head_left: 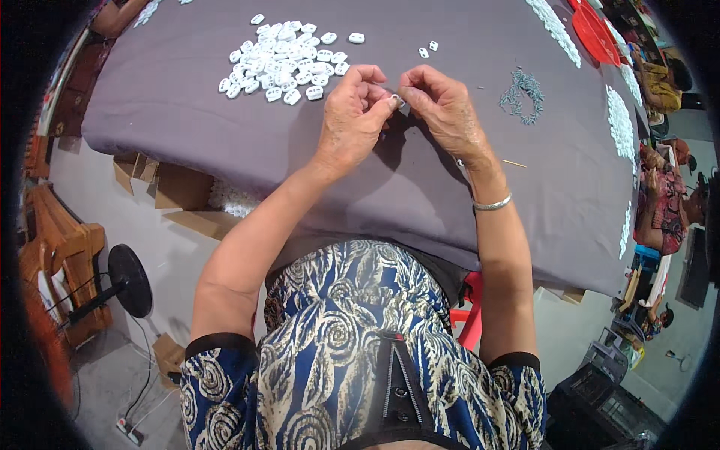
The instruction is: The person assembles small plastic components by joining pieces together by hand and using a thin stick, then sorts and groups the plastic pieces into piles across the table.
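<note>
My left hand [354, 112] is closed, its thumb and fingertips pinching a small white plastic piece [396, 99] over the cloth-covered table. Right beside it, my right hand [444, 106] has thumb and forefinger pressed together at the piece's edge; anything between those fingertips is too small to make out. To the left of my hands lies a heap of white plastic pieces with dark slots [281, 66]. Two smaller white pieces [424, 53] rest just beyond my right hand. A loose pile of small grey pins [523, 97] sits to its right.
A thin yellowish stick [514, 163] lies near my right wrist. Along the table's right side are rows of white pieces [620, 124] and a red tray [592, 34]. Other people [660, 187] sit beyond. Below the left edge stands an open cardboard box [184, 187]; a black fan [130, 281] is farther left.
</note>
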`<state>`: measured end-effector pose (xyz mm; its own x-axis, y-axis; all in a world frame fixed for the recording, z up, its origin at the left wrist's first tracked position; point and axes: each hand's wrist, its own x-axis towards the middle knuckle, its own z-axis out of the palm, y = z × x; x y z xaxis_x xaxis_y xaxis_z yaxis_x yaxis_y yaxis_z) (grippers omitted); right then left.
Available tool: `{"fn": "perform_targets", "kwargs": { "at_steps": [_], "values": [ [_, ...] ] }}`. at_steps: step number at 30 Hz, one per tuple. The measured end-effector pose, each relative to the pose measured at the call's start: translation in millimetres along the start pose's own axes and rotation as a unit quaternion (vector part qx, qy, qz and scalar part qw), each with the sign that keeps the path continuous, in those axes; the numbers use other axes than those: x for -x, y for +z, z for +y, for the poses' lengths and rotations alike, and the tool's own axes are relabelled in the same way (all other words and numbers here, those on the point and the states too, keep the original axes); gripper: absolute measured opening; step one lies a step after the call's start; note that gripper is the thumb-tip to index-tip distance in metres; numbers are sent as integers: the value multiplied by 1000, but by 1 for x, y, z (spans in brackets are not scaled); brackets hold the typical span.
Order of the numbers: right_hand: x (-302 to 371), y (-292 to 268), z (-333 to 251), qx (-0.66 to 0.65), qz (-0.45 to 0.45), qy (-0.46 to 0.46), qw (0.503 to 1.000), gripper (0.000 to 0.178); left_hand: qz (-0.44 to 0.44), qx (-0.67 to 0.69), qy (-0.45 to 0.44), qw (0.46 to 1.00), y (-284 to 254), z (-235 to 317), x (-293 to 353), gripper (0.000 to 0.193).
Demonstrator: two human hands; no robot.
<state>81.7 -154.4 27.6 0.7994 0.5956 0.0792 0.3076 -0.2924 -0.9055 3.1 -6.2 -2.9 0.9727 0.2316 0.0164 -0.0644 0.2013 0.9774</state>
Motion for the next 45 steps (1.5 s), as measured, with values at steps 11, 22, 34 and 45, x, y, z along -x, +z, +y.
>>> {"fn": "perform_targets", "kwargs": {
  "at_steps": [11, 22, 34, 45],
  "values": [
    [-1, 10, -4, 18, 46, -18, 999, 13, 22, 8, 14, 1000, 1, 0, -2, 29],
    [2, 9, -8, -58, 51, -14, 997, 11, 25, 41, 40, 998, 1, -3, -3, 28],
    [3, -77, 24, 181, 173, 40, 967, 17, 14, 76, 17, 997, 0, 1, -4, 26],
    [6, -65, 15, 263, 107, 20, 959, 20, 17, 53, 21, 998, 0, 1, -3, 25]
  ]
}}
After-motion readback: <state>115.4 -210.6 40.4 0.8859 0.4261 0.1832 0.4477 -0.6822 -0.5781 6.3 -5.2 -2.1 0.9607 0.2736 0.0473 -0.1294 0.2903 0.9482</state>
